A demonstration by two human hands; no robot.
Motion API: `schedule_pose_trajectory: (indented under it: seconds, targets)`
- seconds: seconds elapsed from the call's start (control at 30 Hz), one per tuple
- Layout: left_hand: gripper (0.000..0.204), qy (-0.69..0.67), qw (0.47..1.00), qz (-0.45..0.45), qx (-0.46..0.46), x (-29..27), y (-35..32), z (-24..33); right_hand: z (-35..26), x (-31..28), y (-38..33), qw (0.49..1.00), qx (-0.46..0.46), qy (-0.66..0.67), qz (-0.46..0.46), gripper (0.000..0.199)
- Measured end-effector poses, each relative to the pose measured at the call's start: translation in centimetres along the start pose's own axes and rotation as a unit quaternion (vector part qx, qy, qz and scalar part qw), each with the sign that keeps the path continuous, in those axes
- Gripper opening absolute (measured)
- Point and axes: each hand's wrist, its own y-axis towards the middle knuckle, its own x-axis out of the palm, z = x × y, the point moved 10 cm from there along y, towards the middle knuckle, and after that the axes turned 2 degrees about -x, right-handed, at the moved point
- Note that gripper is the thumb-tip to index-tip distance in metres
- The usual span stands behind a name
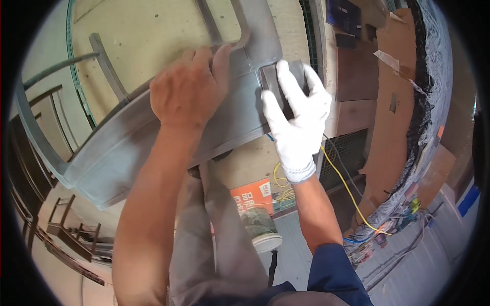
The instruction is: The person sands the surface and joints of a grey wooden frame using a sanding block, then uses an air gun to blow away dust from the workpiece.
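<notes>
A chair frame, coated in matte grey, lies on its side in front of me, with its long curved panel running from lower left to upper right. My left hand is bare and closed over the panel's far edge, its fingertips partly hidden behind it. A white knitted glove covers my right hand. Its thumb and fingers grip a dark grey, flat sanding pad, which lies against the panel near its right end.
Beneath the frame is a pale work surface. Brown chair frames stand at left. An orange-red printed box and a white-rimmed bucket are by my legs. A yellow cable hangs at right, near brown cardboard and plastic wrap.
</notes>
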Motion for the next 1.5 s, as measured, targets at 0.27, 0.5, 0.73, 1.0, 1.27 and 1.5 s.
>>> schedule_pose_trajectory:
  seconds: [0.27,0.5,0.73,1.0,1.27,1.5]
  targets:
    - [0.052,0.006,0.999,0.039,-0.011,-0.3,0.0,0.0,-0.7,-0.5,0.9,0.998,-0.067,-0.016,0.004,0.052]
    - [0.056,0.01,0.999,0.034,-0.038,0.1,0.4,-0.2,1.1,-0.2,0.3,0.996,-0.064,0.049,-0.046,0.054]
    - [0.061,0.042,0.994,0.024,-0.103,0.0,0.2,-0.8,2.5,-1.9,-2.2,0.985,-0.145,0.042,-0.084,0.056]
    - [0.065,0.03,0.989,0.015,-0.147,0.3,-0.8,-1.1,0.4,-1.1,1.4,0.857,-0.514,0.014,-0.036,0.059]
    - [0.069,0.006,0.986,0.051,-0.162,-0.2,0.4,-1.3,2.0,-0.9,0.0,0.802,-0.586,0.081,-0.081,0.056]
    - [0.069,0.025,0.981,0.096,-0.165,-0.4,0.2,-1.5,2.8,-1.5,0.1,0.803,-0.586,0.088,-0.063,0.054]
